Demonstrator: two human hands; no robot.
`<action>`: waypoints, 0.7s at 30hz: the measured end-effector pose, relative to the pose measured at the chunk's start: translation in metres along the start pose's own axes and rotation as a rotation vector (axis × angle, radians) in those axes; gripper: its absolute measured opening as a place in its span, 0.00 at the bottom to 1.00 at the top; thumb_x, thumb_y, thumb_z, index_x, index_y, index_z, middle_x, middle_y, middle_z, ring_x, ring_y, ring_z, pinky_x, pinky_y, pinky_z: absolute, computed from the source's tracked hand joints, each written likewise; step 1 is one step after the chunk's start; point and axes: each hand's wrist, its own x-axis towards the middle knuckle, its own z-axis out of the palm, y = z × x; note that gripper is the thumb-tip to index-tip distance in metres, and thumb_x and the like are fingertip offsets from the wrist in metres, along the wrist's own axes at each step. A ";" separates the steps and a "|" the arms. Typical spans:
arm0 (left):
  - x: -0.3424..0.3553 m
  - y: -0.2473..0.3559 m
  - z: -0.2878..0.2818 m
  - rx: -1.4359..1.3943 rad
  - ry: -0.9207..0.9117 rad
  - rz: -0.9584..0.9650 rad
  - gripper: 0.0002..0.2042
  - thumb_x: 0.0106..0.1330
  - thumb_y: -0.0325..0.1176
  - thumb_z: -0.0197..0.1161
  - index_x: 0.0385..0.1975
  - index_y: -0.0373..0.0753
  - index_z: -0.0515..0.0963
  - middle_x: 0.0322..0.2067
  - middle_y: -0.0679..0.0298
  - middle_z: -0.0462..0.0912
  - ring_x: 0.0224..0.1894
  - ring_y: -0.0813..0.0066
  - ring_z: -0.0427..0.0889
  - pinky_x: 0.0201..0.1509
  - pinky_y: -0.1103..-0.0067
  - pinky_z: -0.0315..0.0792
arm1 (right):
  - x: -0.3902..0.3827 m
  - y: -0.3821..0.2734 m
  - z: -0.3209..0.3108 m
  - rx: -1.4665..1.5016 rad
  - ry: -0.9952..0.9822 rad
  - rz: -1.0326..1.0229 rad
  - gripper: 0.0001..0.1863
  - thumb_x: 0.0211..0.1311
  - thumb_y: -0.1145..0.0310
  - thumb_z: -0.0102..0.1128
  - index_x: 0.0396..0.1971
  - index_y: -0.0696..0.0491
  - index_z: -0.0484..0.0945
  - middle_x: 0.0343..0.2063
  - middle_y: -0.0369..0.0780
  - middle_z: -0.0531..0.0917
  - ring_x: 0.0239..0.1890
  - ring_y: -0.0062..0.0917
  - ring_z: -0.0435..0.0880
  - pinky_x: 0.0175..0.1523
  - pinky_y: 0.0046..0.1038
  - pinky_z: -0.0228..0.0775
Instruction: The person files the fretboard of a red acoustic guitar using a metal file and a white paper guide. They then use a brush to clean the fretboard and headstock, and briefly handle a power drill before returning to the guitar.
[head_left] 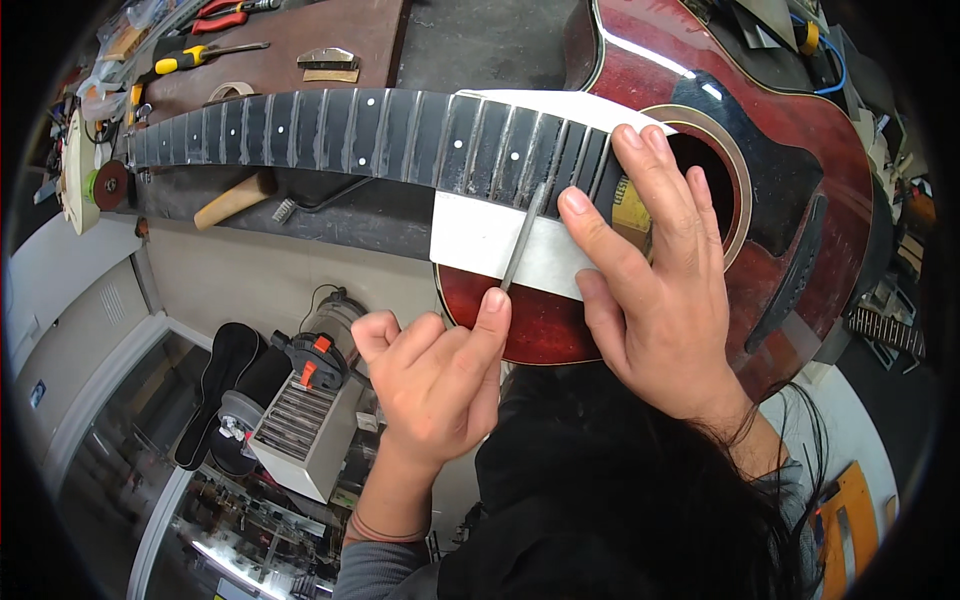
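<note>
- Currently, head view: an acoustic guitar (640,85) lies across a dark workbench (480,45), neck to the left, body to the right; top dark red and glossy, with a black pickguard (775,165) beside the sound hole.
- Fretboard (400,135): black, pale round dots, dull grey smears along many frets; appears curved through the lens.
- White sheet (475,235): lies between fretboard end and body, showing on both sides of the board.
- Metal rod (522,245): slim, grey, slanting across the sheet, upper tip on the fretboard.
- Left hand (430,375): fingers curled in, pinching the rod's lower end; underside of the grip hidden.
- Right hand (670,270): fingers spread, laid over the fretboard end, sheet and edge of the sound hole.
- Surface: brown board (370,25) at the upper left; near it a yellow-and-black screwdriver (185,62), red-handled pliers (222,22), and a tape roll (231,91). A wooden handle (235,200) lies below the neck.
- Room: pale floor, black instrument case (215,390) and grey boxy machine (335,440) at the lower left, beside glazed panels.
</note>
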 end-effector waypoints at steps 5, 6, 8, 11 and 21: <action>0.051 -0.006 0.013 0.008 0.055 0.057 0.28 0.59 0.23 0.74 0.65 0.35 0.86 0.24 0.75 0.71 0.28 0.75 0.70 0.45 0.67 0.54 | 0.001 0.000 0.003 -0.002 -0.010 -0.030 0.39 0.61 0.78 0.70 0.75 0.42 0.78 0.83 0.52 0.64 0.86 0.54 0.61 0.85 0.64 0.51; 0.048 -0.006 0.012 0.021 0.048 0.059 0.29 0.59 0.23 0.74 0.65 0.35 0.86 0.24 0.75 0.71 0.28 0.75 0.70 0.45 0.67 0.54 | 0.001 0.001 0.002 -0.005 -0.007 -0.024 0.39 0.61 0.78 0.70 0.75 0.42 0.78 0.83 0.52 0.64 0.87 0.54 0.61 0.85 0.63 0.52; 0.026 -0.003 0.006 0.019 0.013 0.049 0.29 0.60 0.23 0.74 0.66 0.35 0.86 0.24 0.74 0.70 0.28 0.74 0.70 0.45 0.67 0.54 | 0.000 0.000 0.002 -0.011 0.000 -0.006 0.39 0.61 0.78 0.70 0.75 0.42 0.78 0.83 0.52 0.64 0.87 0.54 0.61 0.85 0.63 0.52; 0.007 -0.002 -0.001 0.002 -0.025 0.022 0.28 0.61 0.23 0.73 0.65 0.35 0.86 0.24 0.74 0.70 0.27 0.73 0.70 0.45 0.67 0.54 | 0.000 -0.001 0.002 -0.012 -0.002 0.006 0.39 0.61 0.78 0.70 0.75 0.42 0.78 0.83 0.52 0.64 0.87 0.55 0.61 0.85 0.63 0.52; 0.007 0.007 -0.006 -0.043 -0.050 -0.056 0.26 0.63 0.22 0.74 0.64 0.36 0.87 0.23 0.74 0.71 0.28 0.73 0.69 0.46 0.66 0.55 | 0.000 -0.002 0.002 -0.007 0.006 0.011 0.39 0.61 0.77 0.70 0.75 0.42 0.77 0.83 0.52 0.64 0.86 0.55 0.61 0.85 0.63 0.52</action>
